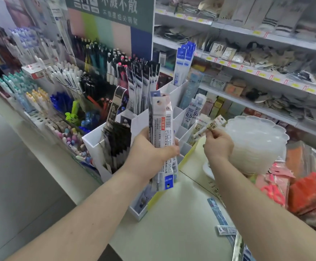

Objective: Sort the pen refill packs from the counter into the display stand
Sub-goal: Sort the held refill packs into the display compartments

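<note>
1. Our left hand [151, 147] is wrapped around a bundle of refill packs [162, 132], holding it upright in front of the display stand [134, 121], barcoded backs turned towards us and the blue header cards at the bottom.

2. Our right hand [217, 146] pinches a single slim pack [208, 127] marked 0.5 between thumb and fingertips, its upper end tilted towards the stand's right-hand compartments.

3. We judge the step in hand to be the placing of this one pack: it hovers just beside the slots where similar 0.5 packs [190, 113] already stand, not yet inside any of them.

4. The next move calls for matching the pack to its fellows, then sliding it down into that compartment without bending it or catching the divider.

5. More loose packs [223, 219] lie on the counter [172, 223] near our right forearm, so the sorting is far from finished; the bundle awaits its turn too.

6. Farther out, a stack of clear scalloped trays [255, 146] sits beside the right hand, pens [67, 80] fill racks to the left, and shelves [247, 72] of small goods rise behind.
</note>
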`<action>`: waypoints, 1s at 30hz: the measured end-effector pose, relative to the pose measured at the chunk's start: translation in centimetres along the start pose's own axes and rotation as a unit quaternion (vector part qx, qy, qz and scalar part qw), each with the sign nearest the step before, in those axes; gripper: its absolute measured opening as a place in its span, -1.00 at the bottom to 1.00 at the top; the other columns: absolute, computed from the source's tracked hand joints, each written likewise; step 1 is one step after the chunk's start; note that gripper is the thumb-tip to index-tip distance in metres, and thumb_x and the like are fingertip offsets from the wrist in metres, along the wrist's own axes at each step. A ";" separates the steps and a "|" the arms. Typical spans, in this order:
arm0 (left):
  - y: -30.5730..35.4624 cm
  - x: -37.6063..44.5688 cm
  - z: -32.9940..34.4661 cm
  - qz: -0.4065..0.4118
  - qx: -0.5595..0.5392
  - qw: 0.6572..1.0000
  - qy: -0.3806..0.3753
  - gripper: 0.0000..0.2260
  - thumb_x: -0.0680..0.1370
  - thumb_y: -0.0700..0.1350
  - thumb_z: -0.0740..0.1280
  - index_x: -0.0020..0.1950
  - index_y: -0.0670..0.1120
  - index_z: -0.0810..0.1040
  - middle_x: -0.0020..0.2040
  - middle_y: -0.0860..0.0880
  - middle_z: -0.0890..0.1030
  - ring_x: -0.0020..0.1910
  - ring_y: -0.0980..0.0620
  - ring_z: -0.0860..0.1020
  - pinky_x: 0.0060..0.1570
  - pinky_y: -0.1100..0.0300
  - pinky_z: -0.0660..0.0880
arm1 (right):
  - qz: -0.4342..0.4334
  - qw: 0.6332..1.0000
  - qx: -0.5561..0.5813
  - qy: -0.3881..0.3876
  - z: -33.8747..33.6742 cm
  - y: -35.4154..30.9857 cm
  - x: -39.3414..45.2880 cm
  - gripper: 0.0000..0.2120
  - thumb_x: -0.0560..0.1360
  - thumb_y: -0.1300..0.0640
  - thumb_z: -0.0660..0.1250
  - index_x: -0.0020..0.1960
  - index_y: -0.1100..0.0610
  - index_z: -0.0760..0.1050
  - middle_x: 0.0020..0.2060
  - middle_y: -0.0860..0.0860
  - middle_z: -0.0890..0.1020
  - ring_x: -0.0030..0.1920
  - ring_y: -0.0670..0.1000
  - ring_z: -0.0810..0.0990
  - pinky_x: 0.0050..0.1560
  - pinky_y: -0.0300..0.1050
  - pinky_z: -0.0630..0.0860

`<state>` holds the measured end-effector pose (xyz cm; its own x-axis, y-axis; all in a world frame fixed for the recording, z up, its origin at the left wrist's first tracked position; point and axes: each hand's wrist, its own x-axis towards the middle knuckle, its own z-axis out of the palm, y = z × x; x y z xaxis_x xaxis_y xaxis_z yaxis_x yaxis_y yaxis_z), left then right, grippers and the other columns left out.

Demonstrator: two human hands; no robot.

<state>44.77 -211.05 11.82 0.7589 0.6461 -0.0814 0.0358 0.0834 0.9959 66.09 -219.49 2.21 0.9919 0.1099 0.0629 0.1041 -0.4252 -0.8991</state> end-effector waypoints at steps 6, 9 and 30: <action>-0.4 1.4 0.6 -0.018 -0.024 0.998 -0.058 -0.79 0.42 -0.41 0.45 0.00 -0.23 0.59 -0.20 -0.07 0.68 -0.17 -0.01 0.67 -0.13 0.12 0.62 | 0.038 0.991 -0.119 -0.053 3.8 2.5 2.2 -0.77 0.58 -0.01 0.31 0.02 0.08 0.69 -0.09 0.09 0.71 -0.01 0.19 0.64 -0.02 -0.06 0.52; -0.8 1.6 0.3 -0.037 -0.059 0.993 -0.099 -0.81 0.44 -0.43 0.42 -0.02 -0.22 0.58 -0.23 -0.06 0.67 -0.20 0.00 0.66 -0.14 0.13 0.60 | 0.081 0.978 -0.161 -0.103 4.8 3.0 2.3 -0.79 0.59 0.03 0.28 0.01 0.06 0.67 -0.23 0.10 0.70 -0.11 0.18 0.68 -0.04 0.02 0.61; -4.4 0.5 1.3 -0.096 -0.072 0.976 -0.181 -0.56 0.41 -0.43 0.45 0.25 -0.14 0.57 0.03 -0.13 0.71 0.04 -0.11 0.68 0.03 -0.02 0.62 | 0.030 0.959 0.115 -0.257 -6.0 -7.2 -13.3 -0.82 0.39 0.12 0.56 -0.07 0.07 0.60 -0.28 0.15 0.61 -0.30 -0.07 0.57 -0.27 -0.03 0.61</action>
<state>45.85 -212.02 7.47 0.9284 0.2995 -0.2198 0.1273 0.2994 0.9456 52.63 -223.25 10.39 0.8227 0.5455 -0.1602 -0.0284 -0.2420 -0.9699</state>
